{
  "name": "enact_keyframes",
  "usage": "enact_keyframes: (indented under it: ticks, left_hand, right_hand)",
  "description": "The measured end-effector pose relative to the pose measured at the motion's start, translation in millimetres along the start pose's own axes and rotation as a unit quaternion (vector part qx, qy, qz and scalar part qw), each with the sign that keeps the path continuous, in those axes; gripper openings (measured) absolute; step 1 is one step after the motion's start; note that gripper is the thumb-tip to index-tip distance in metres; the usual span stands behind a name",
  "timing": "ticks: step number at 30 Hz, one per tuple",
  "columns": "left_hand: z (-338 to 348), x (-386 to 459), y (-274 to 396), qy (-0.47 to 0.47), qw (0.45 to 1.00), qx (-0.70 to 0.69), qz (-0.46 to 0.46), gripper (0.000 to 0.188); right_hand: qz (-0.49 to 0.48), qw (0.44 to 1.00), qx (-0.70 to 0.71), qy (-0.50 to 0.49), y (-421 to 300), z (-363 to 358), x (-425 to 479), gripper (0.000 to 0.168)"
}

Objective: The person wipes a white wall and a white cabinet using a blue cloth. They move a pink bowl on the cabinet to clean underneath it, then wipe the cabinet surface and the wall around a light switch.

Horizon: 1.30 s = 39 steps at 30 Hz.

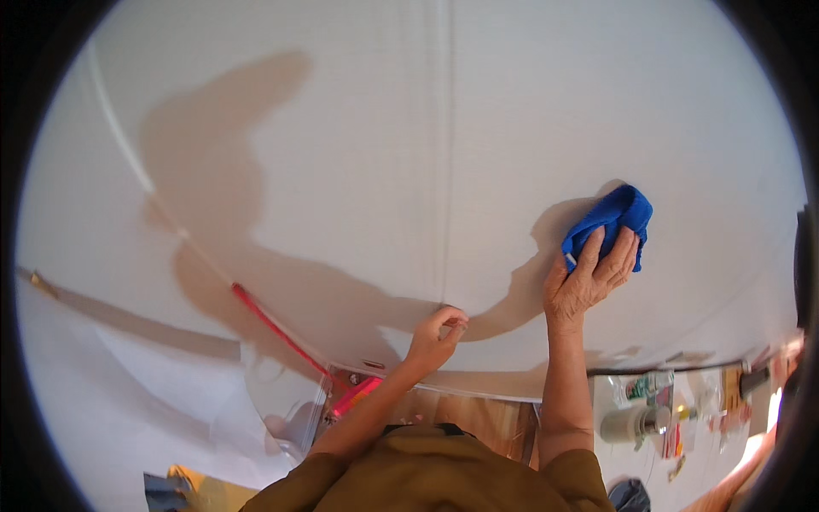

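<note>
My right hand (588,275) presses a folded blue cloth (611,224) against a smooth off-white panelled wall (345,160), right of its vertical seam. The cloth bunches above and around my fingers, and a small white tag shows at its left edge. Lower down near the seam, my left hand (438,336) is raised with its fingers curled, thumb and fingertips close together; whether they touch the wall or pinch something small cannot be told. Shadows of my head and arms fall across the wall.
A thin red stick (281,326) leans at the lower left, by a bright pink object (355,395). At the lower right, a white tabletop (620,464) holds a lidded jar (624,425) and several small items. Wooden flooring (473,419) shows below.
</note>
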<state>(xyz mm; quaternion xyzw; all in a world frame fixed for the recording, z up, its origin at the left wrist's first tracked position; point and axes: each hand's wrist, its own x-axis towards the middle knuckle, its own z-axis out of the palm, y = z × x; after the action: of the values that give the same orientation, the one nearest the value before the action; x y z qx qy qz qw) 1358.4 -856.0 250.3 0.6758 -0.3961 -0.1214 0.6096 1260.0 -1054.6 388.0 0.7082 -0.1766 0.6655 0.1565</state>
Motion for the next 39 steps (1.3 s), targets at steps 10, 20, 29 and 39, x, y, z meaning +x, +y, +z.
enact_keyframes:
  ticks: [10,20,29,39]
  left_hand:
    - [-51,-22,-19,0.165,0.982,0.062,-0.067,0.024]
    - [-111,-33,-9,0.221,0.971,0.043,-0.083,0.043]
    - [-203,-47,12,0.302,0.949,0.015,-0.089,0.042]
    - [-291,-92,-29,0.374,0.923,0.011,-0.088,0.039]
  right_hand:
    - [-0.293,0.913,0.147,-0.243,-102,16,-164,0.040]
    - [-0.317,0.888,0.179,-0.279,-159,38,-91,0.044]
    - [-0.202,0.950,0.154,-0.182,-258,63,6,0.043]
    - [-0.403,0.785,0.319,-0.346,-318,94,-168,0.042]
